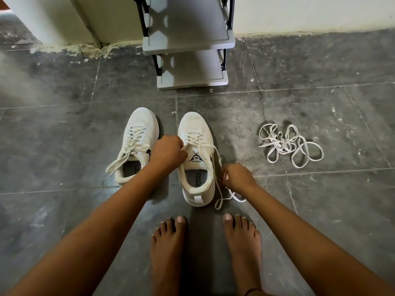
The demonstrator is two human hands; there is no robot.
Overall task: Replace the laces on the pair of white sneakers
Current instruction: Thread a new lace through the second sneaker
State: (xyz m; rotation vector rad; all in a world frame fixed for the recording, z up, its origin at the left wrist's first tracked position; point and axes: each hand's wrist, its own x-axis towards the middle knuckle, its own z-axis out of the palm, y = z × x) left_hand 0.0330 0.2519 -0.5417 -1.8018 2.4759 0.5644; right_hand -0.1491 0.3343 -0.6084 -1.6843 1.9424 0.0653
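floor [64, 135]: dark grey tiles, scuffed, with pale specks; everything below stands or lies on it.
wall [299, 11]: pale, at the far edge of the floor, paint flaking along its base.
rack [188, 42]: grey shelves on black posts, standing against the wall beyond the sneakers; two shelves in view.
feet [166, 248]: two, bare, flat on the floor just behind the right sneaker.
right sneaker [195, 127]: white, upright, toe toward the rack, directly ahead of the feet; holds an insole [197, 179] with printed lettering; partly laced.
left sneaker [141, 129]: white, upright, just beside the right sneaker; laced, lace ends hanging loose over the collar; holds a printed insole.
loose laces [286, 144]: white, in a tangled pile, well apart to the right of the sneakers.
left hand [167, 151]: fingers curled, pinching the lace at the upper eyelets of the right sneaker.
right hand [237, 177]: fingers curled, pinching the lace beside the sneaker's outer side, near the heel.
lace [215, 159]: white, running from the eyelets to the right hand; its tail loops on the floor.
hands: apart, one on each side of the right sneaker.
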